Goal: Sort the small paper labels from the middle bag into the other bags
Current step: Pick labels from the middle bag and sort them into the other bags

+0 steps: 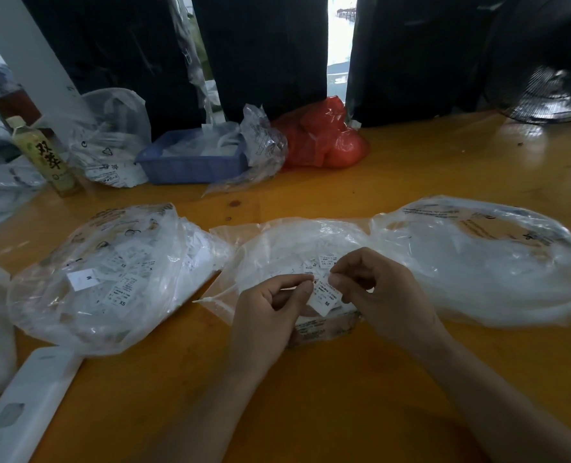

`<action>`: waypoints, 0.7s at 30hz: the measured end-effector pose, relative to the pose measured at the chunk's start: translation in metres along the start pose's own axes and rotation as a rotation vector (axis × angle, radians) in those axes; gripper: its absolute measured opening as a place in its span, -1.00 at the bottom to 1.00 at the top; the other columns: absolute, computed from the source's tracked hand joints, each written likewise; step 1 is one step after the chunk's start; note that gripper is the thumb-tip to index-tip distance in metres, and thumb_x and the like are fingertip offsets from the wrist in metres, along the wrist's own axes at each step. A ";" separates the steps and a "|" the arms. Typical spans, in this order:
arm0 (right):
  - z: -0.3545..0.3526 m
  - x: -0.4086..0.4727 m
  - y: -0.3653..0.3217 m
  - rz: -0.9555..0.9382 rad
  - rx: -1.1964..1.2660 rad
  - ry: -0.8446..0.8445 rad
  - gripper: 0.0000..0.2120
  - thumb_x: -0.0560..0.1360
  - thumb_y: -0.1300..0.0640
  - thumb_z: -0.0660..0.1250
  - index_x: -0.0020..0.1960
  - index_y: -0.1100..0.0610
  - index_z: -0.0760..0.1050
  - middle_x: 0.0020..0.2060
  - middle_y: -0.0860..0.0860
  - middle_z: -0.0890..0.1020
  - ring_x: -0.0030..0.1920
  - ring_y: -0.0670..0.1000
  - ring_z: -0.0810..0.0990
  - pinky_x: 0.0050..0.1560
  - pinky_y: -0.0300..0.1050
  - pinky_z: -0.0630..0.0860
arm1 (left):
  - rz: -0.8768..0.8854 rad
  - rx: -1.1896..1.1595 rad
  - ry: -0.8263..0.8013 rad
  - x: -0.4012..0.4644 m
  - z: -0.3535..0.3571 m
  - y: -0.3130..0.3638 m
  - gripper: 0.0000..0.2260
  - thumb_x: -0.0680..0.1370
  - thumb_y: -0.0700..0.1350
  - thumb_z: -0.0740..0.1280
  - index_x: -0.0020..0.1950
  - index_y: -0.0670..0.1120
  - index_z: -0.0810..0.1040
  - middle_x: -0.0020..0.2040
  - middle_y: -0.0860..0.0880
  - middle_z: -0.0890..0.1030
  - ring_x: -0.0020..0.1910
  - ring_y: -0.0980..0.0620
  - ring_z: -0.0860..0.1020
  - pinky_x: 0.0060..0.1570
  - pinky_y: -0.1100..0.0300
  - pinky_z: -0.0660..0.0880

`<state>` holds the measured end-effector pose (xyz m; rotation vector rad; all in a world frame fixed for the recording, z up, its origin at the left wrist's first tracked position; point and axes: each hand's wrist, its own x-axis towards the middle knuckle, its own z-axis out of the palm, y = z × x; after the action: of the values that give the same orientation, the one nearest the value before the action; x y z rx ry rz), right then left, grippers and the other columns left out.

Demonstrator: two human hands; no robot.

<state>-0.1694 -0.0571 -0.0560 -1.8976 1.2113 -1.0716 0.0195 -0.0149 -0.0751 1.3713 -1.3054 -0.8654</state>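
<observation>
1. Both hands are working together over the middle bag point(297, 252), which is lying near the front edge of the tabletop point(344, 379), between the two other clear bags.
2. The left hand point(270, 309) is curling its fingers, with thumb and forefinger pinching at the top edge of a small paper label point(324, 297) marked M.
3. The right hand point(374, 289) is pinching the same little cluster of labels from the other side; whether it is gripping that same label or a neighbouring one, I cannot tell.
4. More labels are lying loose inside the middle bag just behind the fingertips, so that bag is not yet emptied.
5. The left bag point(110, 272), toward the left edge of the tabletop, is already holding a good heap of labels, with XS and M showing through the plastic.
6. The right bag point(478, 259), toward the right edge, is looking pale and crumpled; labels in it are not plainly showing.
7. My judgement: sorting is partly done, one label is being separated now, and a fair share is remaining.
8. Along the far edge a blue tray point(194, 162), a red bag point(324, 138) and a drink bottle point(43, 155) are standing apart from the work.
</observation>
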 end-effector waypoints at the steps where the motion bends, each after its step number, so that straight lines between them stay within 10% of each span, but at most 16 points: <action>1: 0.000 0.000 0.000 0.002 0.000 -0.008 -0.87 0.55 0.07 0.46 -0.05 -0.13 0.54 -0.24 -0.22 0.68 -0.19 -0.27 0.65 -0.22 -0.45 0.50 | 0.007 0.016 0.013 0.000 0.000 0.000 -0.85 0.55 0.17 0.42 0.08 0.23 0.71 -0.17 0.15 0.77 -0.37 0.23 0.68 -0.35 0.40 0.51; 8: 0.000 0.001 0.000 0.008 0.054 -0.016 -0.86 0.55 0.07 0.45 -0.06 -0.14 0.53 -0.21 -0.29 0.68 -0.21 -0.24 0.66 -0.22 -0.41 0.51 | 0.053 0.127 0.033 0.001 0.000 0.001 -0.92 0.58 0.04 0.49 0.02 0.25 0.68 -0.07 0.37 0.70 -0.04 0.36 0.67 -0.11 0.52 0.49; 15: 0.006 -0.006 -0.005 0.030 0.117 -0.183 -0.76 0.47 -0.22 0.36 0.08 -0.15 0.55 -0.14 -0.26 0.67 -0.20 -0.12 0.70 -0.22 -0.25 0.64 | 0.047 -0.004 0.105 -0.002 0.004 0.005 -0.82 0.50 0.19 0.44 0.07 0.21 0.68 -0.18 0.23 0.76 -0.17 0.26 0.72 -0.27 0.45 0.54; 21: 0.010 -0.005 0.001 0.019 0.038 -0.136 -0.87 0.55 0.02 0.45 0.07 -0.15 0.58 -0.15 -0.25 0.67 -0.16 -0.16 0.68 -0.20 -0.25 0.61 | 0.017 -0.068 0.112 0.000 0.003 0.002 -0.80 0.50 0.25 0.42 0.07 0.26 0.70 -0.22 0.15 0.76 -0.21 0.24 0.71 -0.31 0.41 0.54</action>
<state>-0.1626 -0.0522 -0.0629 -1.8938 1.1222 -0.9333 0.0161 -0.0149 -0.0739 1.3346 -1.1905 -0.8023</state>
